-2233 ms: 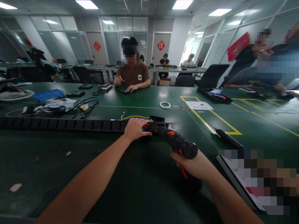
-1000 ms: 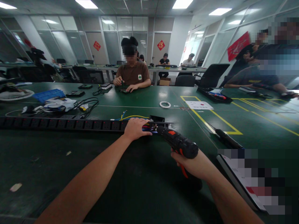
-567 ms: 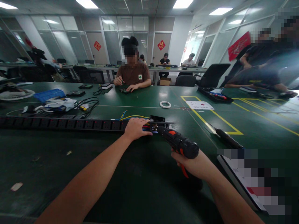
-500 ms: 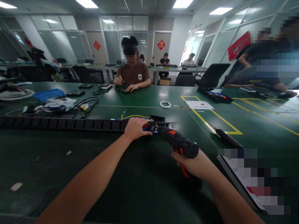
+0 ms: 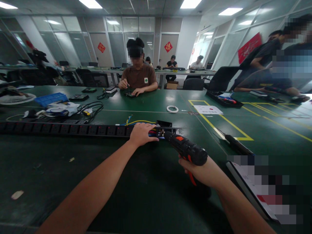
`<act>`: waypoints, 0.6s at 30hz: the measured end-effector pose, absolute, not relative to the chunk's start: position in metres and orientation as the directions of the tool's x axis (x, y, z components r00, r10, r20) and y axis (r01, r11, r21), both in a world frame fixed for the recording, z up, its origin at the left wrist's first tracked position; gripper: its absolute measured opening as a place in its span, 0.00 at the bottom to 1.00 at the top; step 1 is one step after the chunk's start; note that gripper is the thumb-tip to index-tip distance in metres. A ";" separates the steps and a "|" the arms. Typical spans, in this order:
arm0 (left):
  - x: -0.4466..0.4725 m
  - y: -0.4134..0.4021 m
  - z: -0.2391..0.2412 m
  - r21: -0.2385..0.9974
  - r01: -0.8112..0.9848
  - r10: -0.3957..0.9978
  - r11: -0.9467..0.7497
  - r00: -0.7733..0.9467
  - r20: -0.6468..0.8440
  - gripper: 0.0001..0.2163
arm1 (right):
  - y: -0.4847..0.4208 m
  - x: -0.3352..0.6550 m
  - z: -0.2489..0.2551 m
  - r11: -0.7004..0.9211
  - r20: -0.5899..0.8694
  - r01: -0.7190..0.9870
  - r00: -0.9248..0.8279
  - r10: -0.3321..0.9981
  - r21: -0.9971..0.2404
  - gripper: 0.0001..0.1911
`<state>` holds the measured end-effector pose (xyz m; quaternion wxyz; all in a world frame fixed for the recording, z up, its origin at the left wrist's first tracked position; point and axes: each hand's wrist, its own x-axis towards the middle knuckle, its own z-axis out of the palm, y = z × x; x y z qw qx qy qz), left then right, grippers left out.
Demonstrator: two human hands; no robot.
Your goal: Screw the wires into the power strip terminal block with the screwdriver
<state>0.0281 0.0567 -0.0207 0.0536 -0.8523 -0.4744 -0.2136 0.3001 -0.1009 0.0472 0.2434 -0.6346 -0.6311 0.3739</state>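
A long black power strip (image 5: 92, 130) with a row of sockets lies across the green table. My left hand (image 5: 141, 134) is closed over its right end, beside coloured wires and metal terminals (image 5: 161, 132) in the opened end. In my right hand (image 5: 198, 167) is a black and orange cordless drill (image 5: 186, 148), its nose pointing left at the terminals. Whether the drill's tip touches a screw is too small to tell. Blue and yellow wires (image 5: 140, 122) stick out behind the strip.
A screwdriver (image 5: 237, 144) lies to the right, behind a white-and-black boxed item (image 5: 251, 188). A white ring (image 5: 172, 109) and a paper sheet (image 5: 208, 110) lie farther back. A blue tray (image 5: 51, 99) and black cables (image 5: 94, 107) are at left. A co-worker (image 5: 138, 74) sits opposite.
My hands, the drill and the power strip hold the same position. At far right, people in dark clothes have shifted slightly.
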 end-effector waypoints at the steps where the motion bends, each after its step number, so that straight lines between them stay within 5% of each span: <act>1: 0.028 0.057 -0.021 0.112 0.832 0.787 -0.543 0.457 0.415 0.39 | -0.101 0.301 0.047 -0.085 -0.168 0.619 -0.077 0.983 -0.781 0.07; 18: 0.028 0.057 -0.022 0.100 0.841 0.791 -0.532 0.451 0.412 0.40 | -0.101 0.300 0.048 -0.102 -0.193 0.623 -0.080 0.978 -0.776 0.07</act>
